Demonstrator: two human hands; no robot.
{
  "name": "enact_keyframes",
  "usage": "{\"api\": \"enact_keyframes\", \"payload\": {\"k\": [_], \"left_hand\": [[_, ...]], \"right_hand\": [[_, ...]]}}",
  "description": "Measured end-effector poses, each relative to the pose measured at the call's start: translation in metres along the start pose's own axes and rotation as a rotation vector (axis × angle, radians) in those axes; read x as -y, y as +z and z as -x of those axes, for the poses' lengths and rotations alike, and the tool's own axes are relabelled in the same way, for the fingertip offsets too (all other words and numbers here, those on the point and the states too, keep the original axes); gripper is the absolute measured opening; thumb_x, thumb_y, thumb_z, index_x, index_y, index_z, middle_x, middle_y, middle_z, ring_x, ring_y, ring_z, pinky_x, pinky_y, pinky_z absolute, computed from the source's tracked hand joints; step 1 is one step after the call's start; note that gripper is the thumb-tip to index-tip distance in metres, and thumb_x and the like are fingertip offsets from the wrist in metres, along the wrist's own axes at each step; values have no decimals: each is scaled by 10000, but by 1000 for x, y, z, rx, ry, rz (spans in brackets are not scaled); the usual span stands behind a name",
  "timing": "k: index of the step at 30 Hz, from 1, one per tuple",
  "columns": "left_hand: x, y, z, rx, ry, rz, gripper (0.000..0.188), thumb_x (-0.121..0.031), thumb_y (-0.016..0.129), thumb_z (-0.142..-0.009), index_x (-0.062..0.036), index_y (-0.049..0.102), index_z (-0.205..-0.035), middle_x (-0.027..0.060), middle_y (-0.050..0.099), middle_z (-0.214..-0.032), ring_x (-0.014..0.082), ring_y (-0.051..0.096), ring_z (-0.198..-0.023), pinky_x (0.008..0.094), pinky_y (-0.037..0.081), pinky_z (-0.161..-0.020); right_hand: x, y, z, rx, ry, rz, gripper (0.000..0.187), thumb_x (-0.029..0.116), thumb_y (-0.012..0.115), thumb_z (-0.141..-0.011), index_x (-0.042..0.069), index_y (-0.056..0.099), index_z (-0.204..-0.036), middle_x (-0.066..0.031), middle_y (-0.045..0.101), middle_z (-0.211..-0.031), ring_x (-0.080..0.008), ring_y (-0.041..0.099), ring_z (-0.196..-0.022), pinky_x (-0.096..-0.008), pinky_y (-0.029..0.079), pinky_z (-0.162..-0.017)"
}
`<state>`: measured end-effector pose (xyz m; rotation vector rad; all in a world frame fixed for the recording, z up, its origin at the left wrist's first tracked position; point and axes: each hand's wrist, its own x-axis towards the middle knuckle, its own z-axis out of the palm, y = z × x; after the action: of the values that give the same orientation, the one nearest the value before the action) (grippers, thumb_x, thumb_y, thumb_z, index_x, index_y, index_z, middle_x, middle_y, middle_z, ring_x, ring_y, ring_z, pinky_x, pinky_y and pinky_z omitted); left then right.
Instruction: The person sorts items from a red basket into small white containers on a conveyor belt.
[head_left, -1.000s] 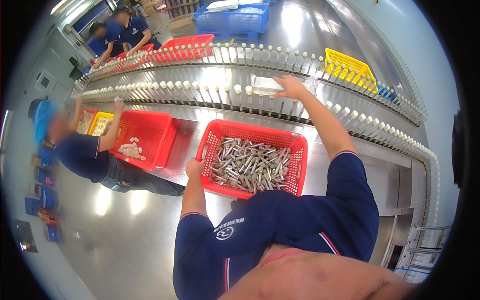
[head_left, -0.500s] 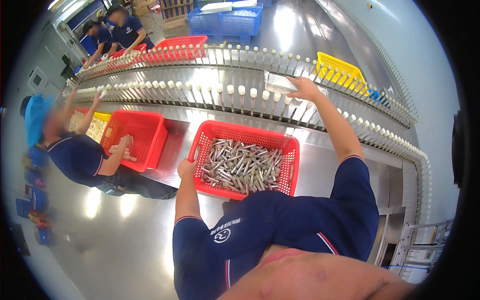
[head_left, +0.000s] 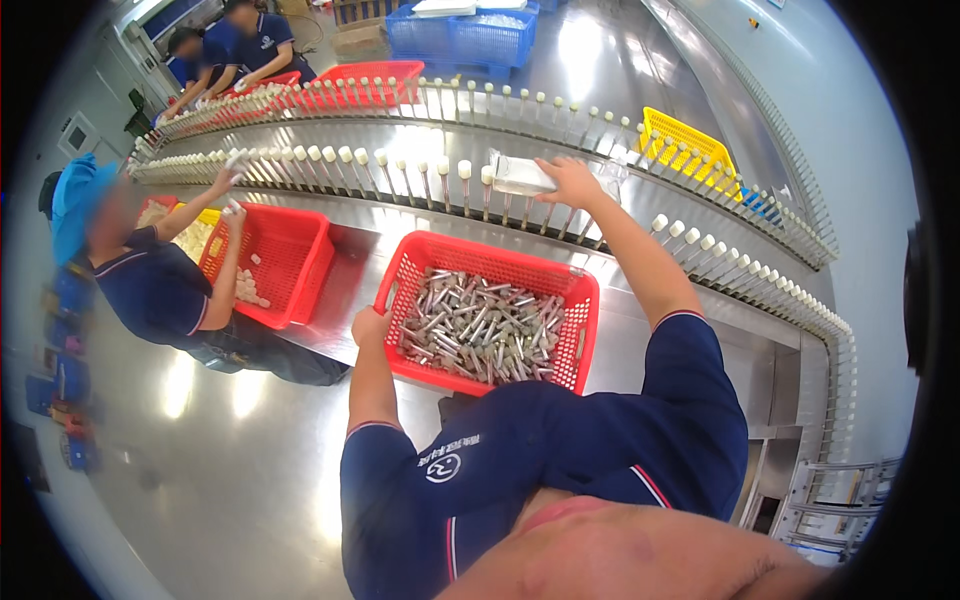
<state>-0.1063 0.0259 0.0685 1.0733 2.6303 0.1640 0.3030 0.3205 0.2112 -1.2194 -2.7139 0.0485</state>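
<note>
My left hand is closed on the left rim of a red plastic basket. Inside the basket lies a heap of short silvery metal pieces with dull greenish-grey ends. Stretched out over the near row of upright pins, my right hand grips the right end of a shiny, pale rectangular block; I cannot make out its exact kind. White caps top the pins to the left of the block. Block and hand partly hide the pins below them.
A co-worker in a blue hat stands at left, hands raised near the pin row, behind another red basket holding pale pieces. A second pin row runs farther back. Beyond it are a yellow basket, blue crates and other people.
My right hand and the pale block have moved left along the pin row. My left hand stays on the basket. The co-worker's hand has lifted out of the neighbouring red basket.
</note>
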Motion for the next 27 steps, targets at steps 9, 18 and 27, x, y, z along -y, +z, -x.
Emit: {"api": "enact_keyframes", "payload": {"k": [9, 18, 27], "left_hand": [[3, 4, -8, -2, 37, -38, 454, -470, 690, -718, -90, 696, -966, 154, 692, -928, 312, 674, -881, 427, 530, -784], [-5, -4, 1, 4, 22, -39, 460, -474, 696, -723, -80, 696, -962, 146, 694, -933, 310, 675, -883, 420, 533, -776], [-7, 1, -4, 17, 16, -60, 471, -479, 694, -720, -77, 693, -966, 149, 693, -939, 310, 673, -885, 427, 532, -771]], "right_hand": [[-46, 1, 38, -62, -38, -76, 831, 562, 702, -683, 145, 468, -1362, -131, 591, -1082, -316, 544, -1059, -429, 413, -900], [-35, -44, 3, -318, -56, -185, 780, 510, 707, -712, 98, 489, -1337, -167, 599, -1043, -349, 559, -996, -422, 439, -869], [-25, 7, -7, -64, -12, -63, 858, 612, 688, -659, 162, 480, -1359, -132, 593, -1070, -319, 543, -1054, -425, 402, -929]]}}
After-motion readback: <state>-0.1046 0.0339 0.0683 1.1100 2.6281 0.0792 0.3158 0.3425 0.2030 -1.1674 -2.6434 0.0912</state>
